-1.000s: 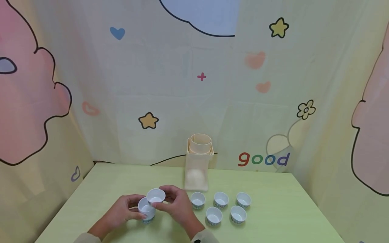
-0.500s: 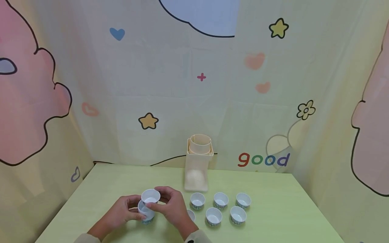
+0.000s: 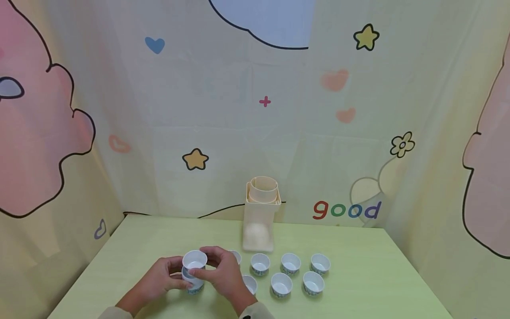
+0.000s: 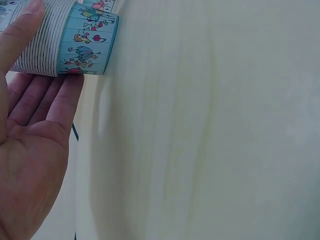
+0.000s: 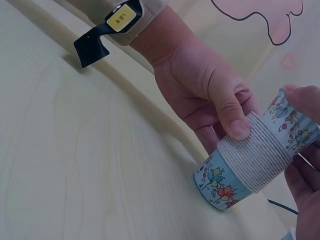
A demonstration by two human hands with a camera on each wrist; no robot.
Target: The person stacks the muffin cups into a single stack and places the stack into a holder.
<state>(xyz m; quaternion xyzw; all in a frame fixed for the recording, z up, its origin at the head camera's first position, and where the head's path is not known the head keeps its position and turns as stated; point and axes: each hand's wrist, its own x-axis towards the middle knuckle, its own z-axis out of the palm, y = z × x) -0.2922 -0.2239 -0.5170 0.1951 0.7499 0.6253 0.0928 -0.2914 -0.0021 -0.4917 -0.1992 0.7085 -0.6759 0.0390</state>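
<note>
My left hand (image 3: 159, 278) grips a nested stack of paper cups (image 3: 195, 289) near the table's left front. Ridged white rims and a blue base with printed flowers and birds show on the stack (image 4: 87, 42) in the left wrist view. My right hand (image 3: 226, 274) pinches a single paper cup (image 3: 195, 258) between thumb and fingers at the top of the stack. In the right wrist view this cup (image 5: 294, 127) stands up from the stack's top rim, its lower end overlapping the rims, while the left thumb presses on the rims (image 5: 256, 157).
Several paper cups, among them one cup (image 3: 260, 265), stand upright in two rows right of my hands, some partly hidden behind the right hand. A beige holder (image 3: 259, 221) with a round tube on top stands at the table's back. Printed curtains (image 3: 223, 97) surround the table.
My right hand has moved left and slightly down with its cup, bringing it over the stack. More standing cups show from behind that hand. The left hand and stack have barely moved.
</note>
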